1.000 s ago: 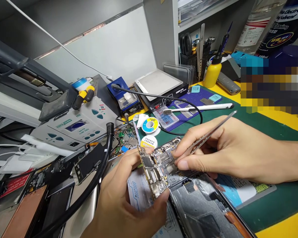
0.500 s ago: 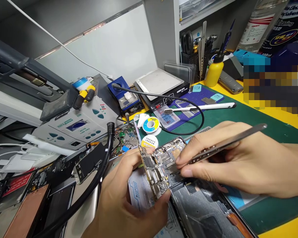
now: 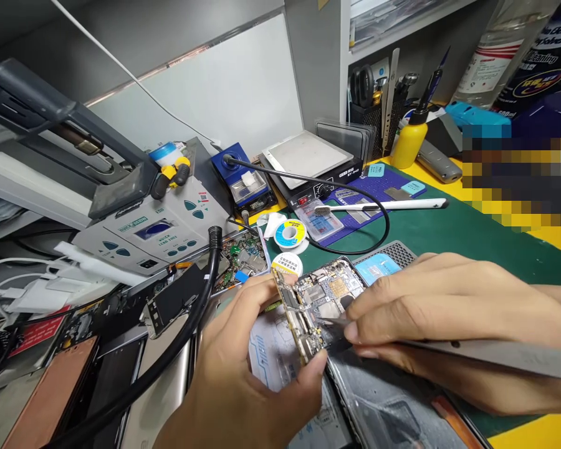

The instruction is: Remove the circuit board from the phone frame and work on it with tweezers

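Observation:
My left hand (image 3: 252, 374) pinches a narrow phone circuit board (image 3: 297, 315) by its ends, between thumb and fingers, and holds it tilted up on edge. Right beside it lies an opened phone (image 3: 378, 390), with a second board section (image 3: 334, 290) full of small chips at its top end. My right hand (image 3: 430, 312) is closed around metal tweezers (image 3: 490, 358). Their tips reach down between the tilted board and the phone; whether they grip anything there, I cannot tell. Whether the tilted board is still joined to the phone is also hidden.
A black hose (image 3: 194, 337) curves across the left side, over several phone housings (image 3: 51, 399). Behind stand a grey hot-air station (image 3: 144, 234), a heating plate (image 3: 308, 156) and a solder spool (image 3: 290, 240). A white brush (image 3: 402, 204) lies on the green mat (image 3: 477, 240).
My right hand has turned, so the tweezers now lie lower and flatter, with their tips closer to the tilted board. My left hand keeps its hold. The whole view has shifted slightly.

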{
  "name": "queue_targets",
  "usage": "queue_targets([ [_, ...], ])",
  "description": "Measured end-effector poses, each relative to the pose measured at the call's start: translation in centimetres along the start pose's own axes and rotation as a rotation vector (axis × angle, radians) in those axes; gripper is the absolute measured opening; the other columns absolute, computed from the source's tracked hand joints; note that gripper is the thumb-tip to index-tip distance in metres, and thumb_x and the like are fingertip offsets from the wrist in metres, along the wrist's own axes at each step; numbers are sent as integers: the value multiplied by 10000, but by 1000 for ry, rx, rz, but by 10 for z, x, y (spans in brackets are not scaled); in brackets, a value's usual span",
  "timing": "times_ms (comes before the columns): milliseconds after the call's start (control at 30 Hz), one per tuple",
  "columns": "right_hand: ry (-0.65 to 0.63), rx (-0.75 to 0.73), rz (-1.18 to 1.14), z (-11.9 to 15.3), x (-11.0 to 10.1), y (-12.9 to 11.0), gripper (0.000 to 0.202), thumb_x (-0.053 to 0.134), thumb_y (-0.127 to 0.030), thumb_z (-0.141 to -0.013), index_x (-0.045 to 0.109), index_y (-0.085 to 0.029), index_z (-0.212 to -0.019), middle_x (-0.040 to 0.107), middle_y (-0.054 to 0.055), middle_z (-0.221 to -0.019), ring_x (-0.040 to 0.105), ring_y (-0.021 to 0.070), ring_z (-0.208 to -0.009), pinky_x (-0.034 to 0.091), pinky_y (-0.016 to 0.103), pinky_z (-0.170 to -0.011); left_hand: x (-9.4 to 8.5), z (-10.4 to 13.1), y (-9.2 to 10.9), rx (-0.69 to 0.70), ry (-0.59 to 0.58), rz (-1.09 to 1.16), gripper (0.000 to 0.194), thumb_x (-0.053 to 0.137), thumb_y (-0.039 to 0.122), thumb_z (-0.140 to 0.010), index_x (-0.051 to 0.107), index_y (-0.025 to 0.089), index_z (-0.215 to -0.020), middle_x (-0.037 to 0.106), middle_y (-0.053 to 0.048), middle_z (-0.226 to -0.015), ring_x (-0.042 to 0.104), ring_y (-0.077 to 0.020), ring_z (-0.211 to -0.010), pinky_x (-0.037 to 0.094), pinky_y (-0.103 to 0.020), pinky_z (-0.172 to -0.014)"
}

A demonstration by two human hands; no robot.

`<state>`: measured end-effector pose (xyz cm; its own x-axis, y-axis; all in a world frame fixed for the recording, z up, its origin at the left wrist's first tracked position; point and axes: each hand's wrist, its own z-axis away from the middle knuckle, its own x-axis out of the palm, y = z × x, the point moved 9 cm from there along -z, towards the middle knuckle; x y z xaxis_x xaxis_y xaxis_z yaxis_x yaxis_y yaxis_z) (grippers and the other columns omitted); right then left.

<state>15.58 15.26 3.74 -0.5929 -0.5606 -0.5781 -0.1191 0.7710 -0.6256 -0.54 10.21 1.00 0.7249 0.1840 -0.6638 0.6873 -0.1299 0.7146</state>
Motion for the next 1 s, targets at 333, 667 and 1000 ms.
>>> queue_targets([
  [333,-64,-148,73,10,4,-10,237,614,-127,-956,695,-114,-1179,782,116,-1079,767,171,-921,579,188,-819,0,3,-6,-27,17,-8,659,783,195,-690,581,236,-1316,718,-102,-1284,691,-328,-1192,615,-423,-990],
  [667,24,-68,110,2,-9,-10,192,728,-104,-887,757,-156,-1069,816,83,-1019,791,177,-863,602,154,-795,-1,0,0,7,18,-22,633,788,198,-676,604,239,-1281,729,-98,-1263,694,-329,-1185,609,-424,-1002],
  [1000,195,450,-275,1,-10,30,104,817,-228,-821,792,-173,-906,802,60,-786,730,180,-568,582,234,-492,0,3,-3,1,37,-9,609,743,177,-683,593,237,-1271,728,-90,-1251,718,-308,-1136,617,-416,-988],
])
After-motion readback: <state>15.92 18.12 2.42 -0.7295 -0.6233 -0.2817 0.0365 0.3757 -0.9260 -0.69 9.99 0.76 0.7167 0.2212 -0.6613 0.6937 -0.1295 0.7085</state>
